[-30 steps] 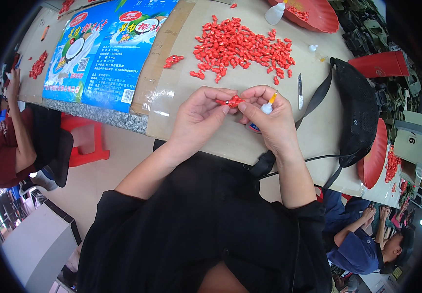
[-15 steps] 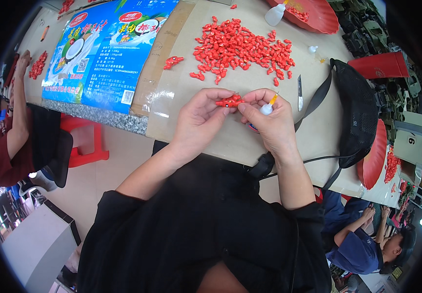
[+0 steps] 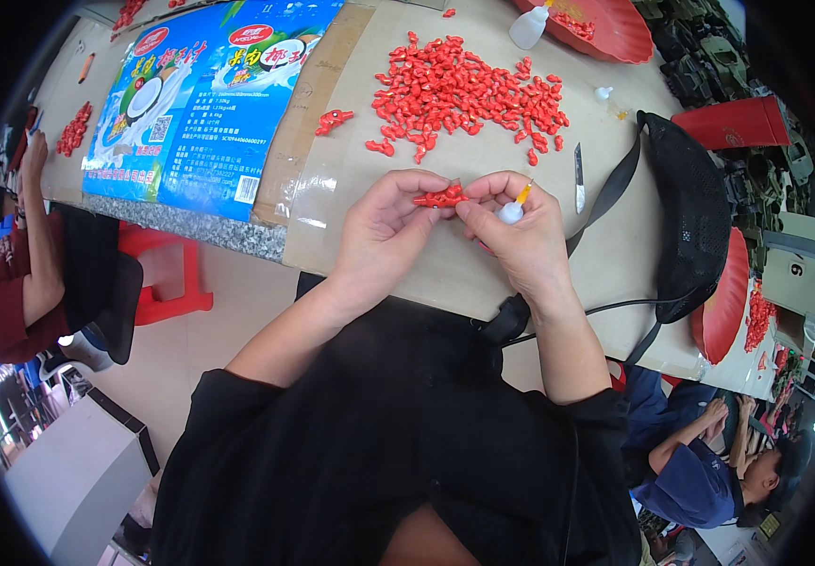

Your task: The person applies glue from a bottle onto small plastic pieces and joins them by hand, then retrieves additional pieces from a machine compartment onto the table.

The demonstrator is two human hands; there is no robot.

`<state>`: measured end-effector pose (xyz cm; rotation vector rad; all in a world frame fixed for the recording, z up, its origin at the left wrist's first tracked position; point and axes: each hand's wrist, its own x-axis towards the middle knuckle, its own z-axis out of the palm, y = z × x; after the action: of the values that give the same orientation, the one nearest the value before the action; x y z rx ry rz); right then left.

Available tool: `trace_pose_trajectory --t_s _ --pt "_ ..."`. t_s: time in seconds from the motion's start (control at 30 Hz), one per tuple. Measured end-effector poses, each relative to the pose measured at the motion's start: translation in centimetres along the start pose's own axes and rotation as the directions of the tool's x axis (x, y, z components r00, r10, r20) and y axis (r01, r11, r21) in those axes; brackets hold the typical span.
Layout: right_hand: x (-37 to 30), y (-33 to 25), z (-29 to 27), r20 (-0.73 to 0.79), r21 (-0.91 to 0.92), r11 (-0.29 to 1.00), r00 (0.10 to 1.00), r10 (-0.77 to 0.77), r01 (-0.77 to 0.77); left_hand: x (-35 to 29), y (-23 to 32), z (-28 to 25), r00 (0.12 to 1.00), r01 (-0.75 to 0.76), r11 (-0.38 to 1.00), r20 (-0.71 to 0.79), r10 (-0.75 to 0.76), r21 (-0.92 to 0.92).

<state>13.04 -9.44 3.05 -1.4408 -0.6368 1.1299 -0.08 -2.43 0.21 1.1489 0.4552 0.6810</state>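
My left hand (image 3: 386,224) pinches a small glossy red plastic figure (image 3: 441,197) between thumb and fingertips, above the near edge of the table. My right hand (image 3: 532,238) has its thumb and forefinger at the figure's right end. Tucked in that same hand is a small white squeeze bottle (image 3: 509,213) with a yellow nozzle pointing up and away. The fingers cover part of both things. Beyond my hands lies a wide heap of small red pieces (image 3: 464,90). One larger red figure (image 3: 334,122) rests apart, left of the heap.
A craft knife (image 3: 579,179) lies right of my hands, near a black mesh bag (image 3: 690,217) with a strap. Farther off are a white bottle (image 3: 528,28) and a red tray (image 3: 615,33). Blue printed cardboard (image 3: 200,104) covers the left side. Co-workers sit left and right.
The red figure has turned slightly between my fingers, so its dark eye-like dot no longer shows. The bottle has shifted a little with my right hand. The left co-worker's hand has moved.
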Motion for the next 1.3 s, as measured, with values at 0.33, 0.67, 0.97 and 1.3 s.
trace_pose_trajectory --t_s 0.33,0.67,0.97,1.3 --pt "0.05 -0.17 0.07 0.013 0.054 0.999 1.000 0.007 -0.008 0.10 0.16 0.08 1.000 0.013 0.999 -0.004 -0.014 -0.032" --pt "0.02 0.02 0.16 -0.019 0.066 0.998 1.000 -0.018 0.019 0.14 0.27 0.13 0.999 0.037 0.999 -0.008 -0.037 -0.038" --pt "0.08 -0.14 0.04 -0.022 0.023 1.000 1.000 -0.004 0.004 0.03 0.44 -0.11 0.996 0.087 0.996 0.003 -0.087 0.023" --pt "0.11 -0.05 -0.63 0.057 -0.066 0.994 0.995 -0.083 0.086 0.20 0.47 -0.46 0.994 0.107 0.994 0.022 -0.107 -0.001"
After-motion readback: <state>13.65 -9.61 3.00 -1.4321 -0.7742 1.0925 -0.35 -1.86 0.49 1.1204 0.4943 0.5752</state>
